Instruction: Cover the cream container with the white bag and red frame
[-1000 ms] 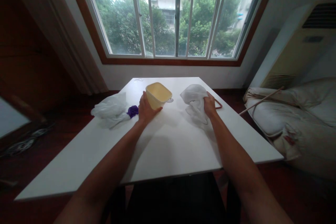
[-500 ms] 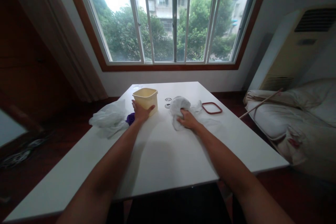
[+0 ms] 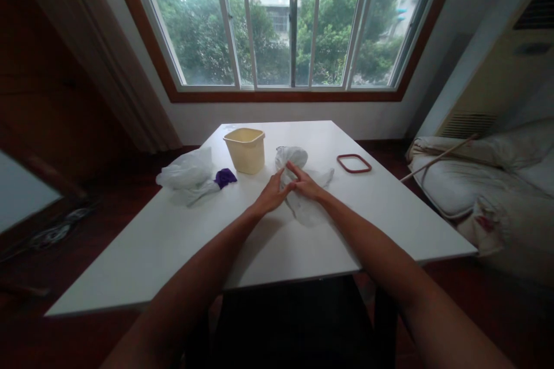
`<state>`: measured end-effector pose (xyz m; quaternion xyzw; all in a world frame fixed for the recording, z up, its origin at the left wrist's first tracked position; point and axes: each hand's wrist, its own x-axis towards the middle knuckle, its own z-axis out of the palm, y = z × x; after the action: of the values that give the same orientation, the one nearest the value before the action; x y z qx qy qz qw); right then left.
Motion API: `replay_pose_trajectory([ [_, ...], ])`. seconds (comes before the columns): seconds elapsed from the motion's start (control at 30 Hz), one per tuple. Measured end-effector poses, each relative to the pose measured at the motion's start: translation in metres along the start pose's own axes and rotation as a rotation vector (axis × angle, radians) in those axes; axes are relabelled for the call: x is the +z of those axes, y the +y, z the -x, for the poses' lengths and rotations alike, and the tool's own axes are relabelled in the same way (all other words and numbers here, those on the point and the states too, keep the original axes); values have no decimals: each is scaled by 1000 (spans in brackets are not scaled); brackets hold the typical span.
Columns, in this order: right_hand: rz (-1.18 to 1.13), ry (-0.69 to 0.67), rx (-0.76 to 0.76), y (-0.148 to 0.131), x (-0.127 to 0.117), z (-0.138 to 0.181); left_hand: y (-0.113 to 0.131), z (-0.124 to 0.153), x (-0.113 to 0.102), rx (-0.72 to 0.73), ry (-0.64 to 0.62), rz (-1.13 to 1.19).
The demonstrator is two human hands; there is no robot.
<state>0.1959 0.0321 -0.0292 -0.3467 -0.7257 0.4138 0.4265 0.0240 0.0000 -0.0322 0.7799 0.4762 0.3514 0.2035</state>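
Just beyond the meeting fingertips of the left hand [image 3: 270, 194] and the right hand [image 3: 307, 187], the rounded bulk of a white plastic bag [image 3: 295, 154] is rested on a white table [image 3: 173, 259]. Loose, thin plastic from this bag is spread under the fingers and out to their right, and some of it is trailed back below the thumbs. Both hands are brought together over the bag: the thumb tips are set close to each other, the forefingers are stretched forward, and pale plastic is seen in the small gap framed between them. The bag is touched by both hands, but whether any of it is pinched in the fingers of either one cannot be told.

To the left of the fingers and a little beyond them, a yellow container [image 3: 247, 154] is stood upright, with its rim uppermost, touched by neither hand. Farther left of the fingers, a purple bundle [image 3: 225, 177] is placed near the container's foot, against the edge of a second white bag [image 3: 188, 170], which is crumpled near the table's left edge. To the right of the fingers, well apart from them, a reddish-brown ring [image 3: 355, 170], square with rounded corners, is laid flat. Ahead of the fingers, past the table, trees are seen through a window [image 3: 268, 90].
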Motion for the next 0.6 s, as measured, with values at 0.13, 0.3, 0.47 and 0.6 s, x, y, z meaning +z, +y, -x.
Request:
replay_pose_trajectory([
  [0.13,-144,-96,64,-1,-7,5,-11,3,-5,113,-2,-27],
  [0.3,244,-118,-97,-4,-19,14,-2,5,-7,120,103,-60],
  [0.47,635,-81,-109,-1,-31,16,7,5,-21,66,212,-112],
  [0.6,746,72,-55,6,-41,14,-3,1,-37,30,241,-227],
])
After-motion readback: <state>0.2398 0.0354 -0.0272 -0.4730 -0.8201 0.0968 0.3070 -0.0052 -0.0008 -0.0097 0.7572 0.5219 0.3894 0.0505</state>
